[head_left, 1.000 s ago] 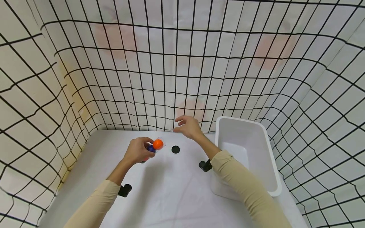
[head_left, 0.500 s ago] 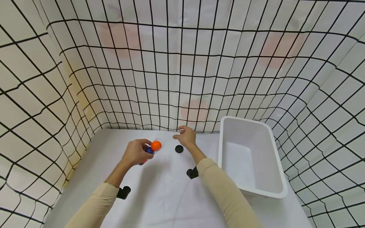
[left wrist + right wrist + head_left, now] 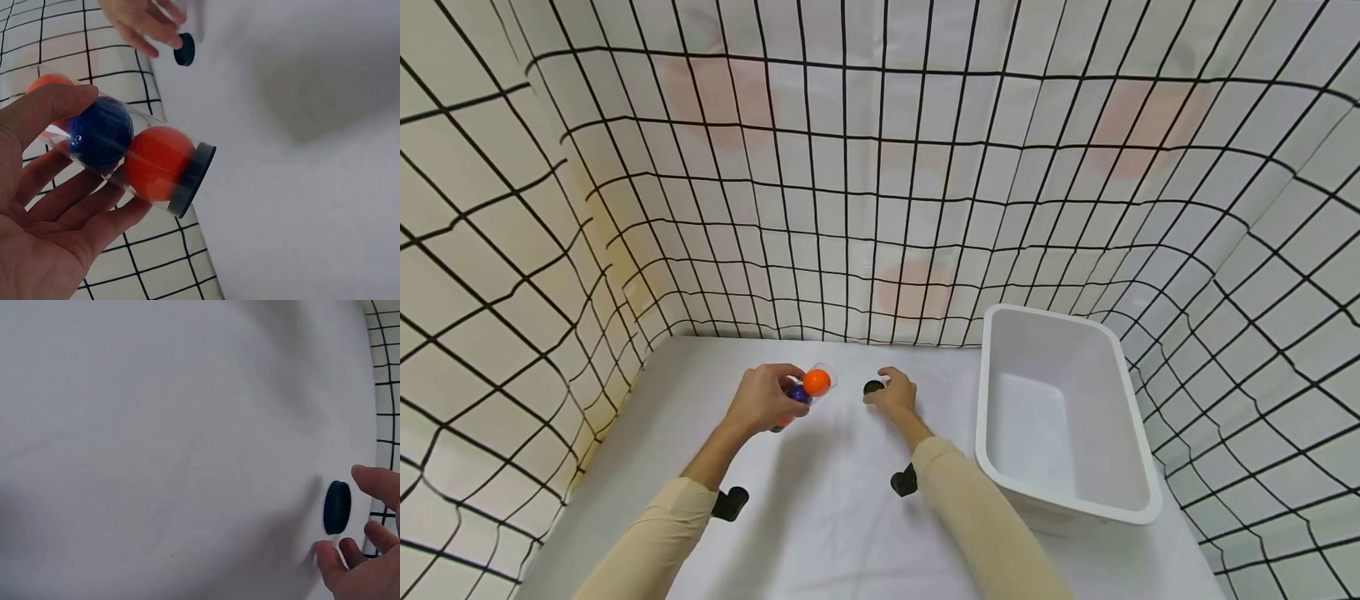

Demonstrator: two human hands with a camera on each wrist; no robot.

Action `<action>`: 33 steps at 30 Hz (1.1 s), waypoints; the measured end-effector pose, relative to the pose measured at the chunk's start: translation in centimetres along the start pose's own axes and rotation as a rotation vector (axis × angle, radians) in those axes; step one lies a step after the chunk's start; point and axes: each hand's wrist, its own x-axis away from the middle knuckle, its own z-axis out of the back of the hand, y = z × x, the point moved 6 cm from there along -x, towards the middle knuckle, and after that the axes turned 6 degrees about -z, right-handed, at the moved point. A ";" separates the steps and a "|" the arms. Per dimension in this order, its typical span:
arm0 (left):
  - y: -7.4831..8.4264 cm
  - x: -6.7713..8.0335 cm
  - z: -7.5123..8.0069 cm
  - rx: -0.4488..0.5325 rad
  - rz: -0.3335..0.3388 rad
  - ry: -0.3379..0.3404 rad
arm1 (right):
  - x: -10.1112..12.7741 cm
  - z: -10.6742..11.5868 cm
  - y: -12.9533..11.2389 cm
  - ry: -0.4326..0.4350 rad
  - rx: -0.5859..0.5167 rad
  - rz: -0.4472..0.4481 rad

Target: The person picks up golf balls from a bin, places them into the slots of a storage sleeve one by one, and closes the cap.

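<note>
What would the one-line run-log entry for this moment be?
left hand: holds clear tube with orange and blue balls | right hand: open, fingers around black cap on table | white bin: empty

Clear ball tube [image 3: 134, 165] held, black cap [image 3: 872, 387] flat

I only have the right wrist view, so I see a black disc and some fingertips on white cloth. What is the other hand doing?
Observer: The left hand holds a clear tube off the table, fingers curled round it.
Operator: Anything inside the tube?
Observer: A blue ball and an orange ball, with the orange one next to a dark end cap.
Operator: Is the right hand gripping the disc?
Observer: Not clearly; in the head view the right hand is at the black disc, fingers loosely bent round it.
Operator: What else is nearby?
Observer: A white bin stands to the right of that hand.
</note>
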 end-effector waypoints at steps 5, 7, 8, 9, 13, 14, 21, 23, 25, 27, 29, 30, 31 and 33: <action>-0.2 0.2 0.1 0.002 -0.002 -0.001 | 0.2 -0.4 0.6 0.004 -0.005 -0.053; -0.2 0.3 0.0 0.004 -0.009 -0.008 | 0.2 -0.4 0.8 0.003 0.000 -0.062; -0.3 0.4 0.0 0.002 -0.011 -0.009 | 0.2 -0.5 0.8 0.000 0.009 -0.062; -0.3 0.5 0.1 -0.001 -0.014 -0.009 | 0.2 -0.5 0.9 -0.002 0.017 -0.056; -0.6 0.7 0.3 -0.011 -0.001 -0.007 | 0.1 -0.9 0.9 0.002 0.061 0.001; -0.6 0.7 0.3 -0.011 0.003 -0.007 | 0.2 -1.0 0.9 0.004 0.063 0.010; -0.7 0.6 0.4 -0.002 0.001 -0.011 | 0.5 -1.0 1.2 0.037 0.050 0.024; -0.7 0.6 0.4 -0.001 0.004 -0.010 | 0.6 -1.0 1.3 0.046 0.056 0.034; -0.6 0.6 0.3 -0.003 0.010 -0.011 | 0.5 -1.0 1.4 0.061 0.060 0.051; -0.5 0.6 0.2 -0.005 0.014 -0.013 | 0.5 -1.0 1.5 0.071 0.064 0.067; -0.5 0.6 0.1 -0.006 0.011 -0.014 | 0.6 -1.0 1.6 0.076 0.058 0.068; -0.5 0.6 0.0 -0.008 0.011 -0.013 | 0.6 -1.0 1.7 0.078 0.056 0.067; -0.5 0.6 0.0 -0.008 0.010 -0.011 | 0.6 -1.0 1.7 0.078 0.057 0.063; -0.6 0.6 0.0 -0.007 0.007 -0.009 | 0.6 -1.0 1.6 0.073 0.054 0.053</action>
